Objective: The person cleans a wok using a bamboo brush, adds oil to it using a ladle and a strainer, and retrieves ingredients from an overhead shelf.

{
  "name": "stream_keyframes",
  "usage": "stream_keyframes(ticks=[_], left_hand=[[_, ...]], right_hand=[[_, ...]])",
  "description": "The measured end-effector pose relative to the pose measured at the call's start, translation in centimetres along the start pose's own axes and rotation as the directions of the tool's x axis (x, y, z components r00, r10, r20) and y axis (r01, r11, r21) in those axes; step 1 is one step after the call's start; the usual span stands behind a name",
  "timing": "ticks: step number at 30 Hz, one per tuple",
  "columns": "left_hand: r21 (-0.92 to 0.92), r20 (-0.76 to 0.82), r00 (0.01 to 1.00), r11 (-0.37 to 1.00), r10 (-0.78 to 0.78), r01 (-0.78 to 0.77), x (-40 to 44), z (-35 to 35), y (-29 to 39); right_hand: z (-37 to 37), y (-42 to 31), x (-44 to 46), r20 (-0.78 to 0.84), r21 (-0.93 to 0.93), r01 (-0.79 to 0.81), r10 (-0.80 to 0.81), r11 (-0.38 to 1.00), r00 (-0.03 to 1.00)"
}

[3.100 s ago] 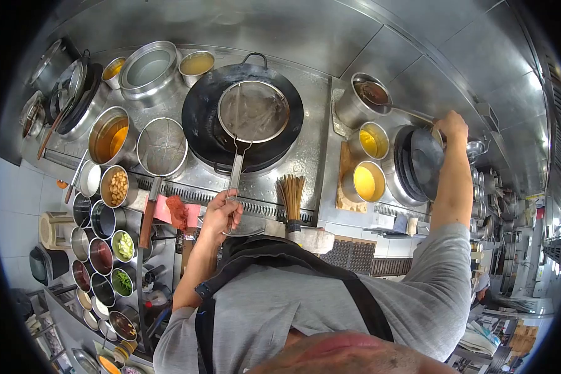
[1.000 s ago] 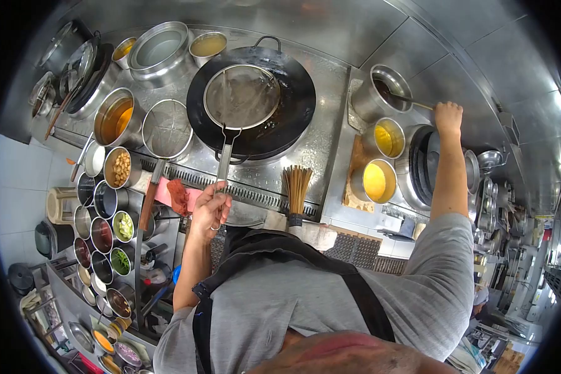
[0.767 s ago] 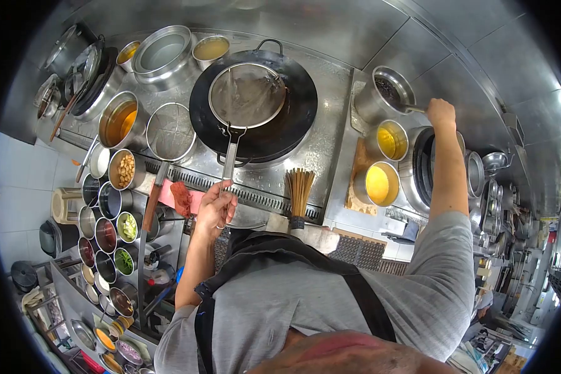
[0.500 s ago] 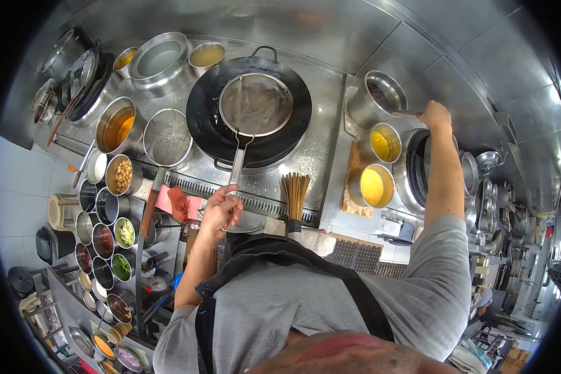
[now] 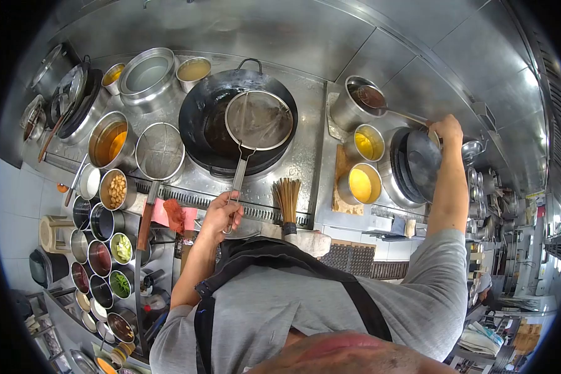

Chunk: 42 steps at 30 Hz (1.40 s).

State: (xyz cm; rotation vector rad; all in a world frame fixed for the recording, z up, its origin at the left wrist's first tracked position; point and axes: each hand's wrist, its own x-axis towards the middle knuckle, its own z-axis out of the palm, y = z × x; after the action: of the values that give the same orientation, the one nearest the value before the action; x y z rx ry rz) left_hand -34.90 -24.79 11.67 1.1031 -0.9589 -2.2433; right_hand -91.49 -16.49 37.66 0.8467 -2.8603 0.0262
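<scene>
My left hand is closed round the metal handle of a round fine-mesh strainer. The strainer lies over the right side of a black wok, which stands on the stove. My right hand grips the end of a long-handled ladle at the right. The ladle's far end reaches to the mouth of a tall metal pot, where dark brown liquid shows. Whether that liquid sits in the ladle or the pot, I cannot tell.
Two metal pots of yellow liquid, one nearer, stand right of the stove beside stacked black woks. A bamboo brush rests at the stove's front edge. Left are a wire skimmer, a pot of orange oil and several ingredient tins.
My right hand has moved right and slightly down, and more of the ladle's handle shows outside the pot. The strainer sits further right over the wok. The whole view has shifted slightly.
</scene>
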Motion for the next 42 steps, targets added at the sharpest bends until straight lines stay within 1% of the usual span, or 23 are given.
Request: stream_keyframes(ticks=[3,6,8,11,12,14,18,20,21,23,24,25,27,28,29,32,33,34,35,36,37,40,42], left_hand=[[-0.029,0.016,1.000,1.000,-0.007,0.007,0.1,-0.4,0.1],[-0.006,0.011,1.000,1.000,0.000,0.000,0.4,-0.8,0.2],[-0.024,0.022,1.000,1.000,0.010,-0.009,0.5,-0.9,0.4],[-0.022,0.028,1.000,1.000,0.014,-0.014,0.8,-0.9,1.0],[-0.006,0.024,1.000,1.000,0.011,-0.011,0.9,-0.9,1.2],[0.003,0.020,1.000,1.000,0.014,-0.014,1.3,-1.1,1.5],[0.004,0.021,1.000,1.000,0.017,-0.017,1.5,-1.3,2.2],[-0.013,0.018,1.000,1.000,0.021,-0.021,1.5,-1.3,2.3],[-0.017,0.010,1.000,1.000,0.017,-0.017,1.4,-1.3,2.5],[0.013,0.004,1.000,1.000,0.014,-0.014,1.1,-1.3,3.0],[0.010,-0.001,1.000,1.000,0.017,-0.017,0.9,-1.3,3.1],[0.008,-0.004,1.000,1.000,0.012,-0.012,0.8,-1.5,3.0],[-0.037,-0.005,1.000,0.999,0.025,-0.025,0.8,-1.8,2.8],[-0.038,-0.006,1.000,0.999,0.022,-0.022,0.9,-2.0,2.5],[-0.052,-0.010,1.000,0.998,0.025,-0.025,1.1,-2.4,2.2],[-0.065,-0.008,0.999,0.997,0.032,-0.032,1.1,-3.2,2.3],[-0.062,-0.002,0.999,0.997,0.036,-0.036,1.0,-3.3,2.4],[-0.061,0.000,0.999,0.998,0.035,-0.034,0.9,-3.3,2.6],[-0.121,-0.007,0.998,0.991,0.061,-0.062,0.9,-3.2,2.8],[-0.181,-0.016,0.996,0.979,0.088,-0.089,0.9,-3.2,3.0],[-0.180,-0.014,0.996,0.980,0.086,-0.088,0.9,-3.4,3.2],[-0.266,0.058,0.974,0.944,0.219,-0.197,0.5,-3.8,4.4],[-0.267,0.051,0.969,0.939,0.240,-0.218,0.5,-3.8,5.0]], right_hand=[[-1.0,0.1,-0.4,0.003,-0.054,-0.027,0.027,0.998,1.000],[-2.2,-0.4,-1.6,0.009,0.004,0.020,-0.020,1.000,1.000],[-2.1,-0.2,-1.5,-0.076,0.034,0.160,-0.158,0.986,0.985],[-3.1,-1.7,-3.2,-0.104,0.080,0.241,-0.232,0.967,0.967],[-3.2,-2.3,-3.6,-0.100,0.079,0.250,-0.242,0.965,0.965],[-3.2,-3.7,-4.6,-0.039,0.213,0.249,-0.246,0.945,0.968],[-3.5,-8.1,-7.3,0.043,0.244,0.301,-0.320,0.922,0.946],[-2.6,-9.7,-7.6,-0.004,0.196,0.424,-0.432,0.884,0.902],[-2.4,-10.9,-8.3,0.004,0.196,0.428,-0.438,0.882,0.899],[-2.6,-13.5,-10.1,-0.137,-0.019,0.606,-0.602,0.795,0.786],[-2.4,-14.4,-10.3,-0.120,-0.087,0.637,-0.643,0.766,0.756],[-2.3,-15.0,-10.1,-0.114,-0.086,0.639,-0.644,0.765,0.756],[-2.0,-16.1,-9.6,-0.146,-0.218,0.732,-0.764,0.645,0.629],[-1.7,-16.0,-8.9,-0.202,-0.269,0.765,-0.811,0.585,0.549],[-1.8,-16.1,-8.8,-0.200,-0.268,0.766,-0.812,0.584,0.549],[-2.3,-15.6,-7.6,-0.337,-0.376,0.750,-0.834,0.545,0.437],[-2.7,-14.9,-7.0,-0.337,-0.377,0.749,-0.833,0.546,0.438],[-3.2,-14.3,-6.5,-0.305,-0.395,0.694,-0.799,0.602,0.518],[-3.8,-13.6,-6.0,-0.275,-0.416,0.634,-0.755,0.652,0.595],[-4.4,-12.7,-5.5,-0.283,-0.419,0.600,-0.726,0.681,0.627],[-4.8,-11.6,-4.7,-0.282,-0.420,0.599,-0.725,0.682,0.629],[-6.0,-9.2,-3.1,-0.283,-0.512,0.436,-0.624,0.740,0.728],[-6.0,-8.5,-2.5,-0.262,-0.535,0.416,-0.612,0.736,0.746]])
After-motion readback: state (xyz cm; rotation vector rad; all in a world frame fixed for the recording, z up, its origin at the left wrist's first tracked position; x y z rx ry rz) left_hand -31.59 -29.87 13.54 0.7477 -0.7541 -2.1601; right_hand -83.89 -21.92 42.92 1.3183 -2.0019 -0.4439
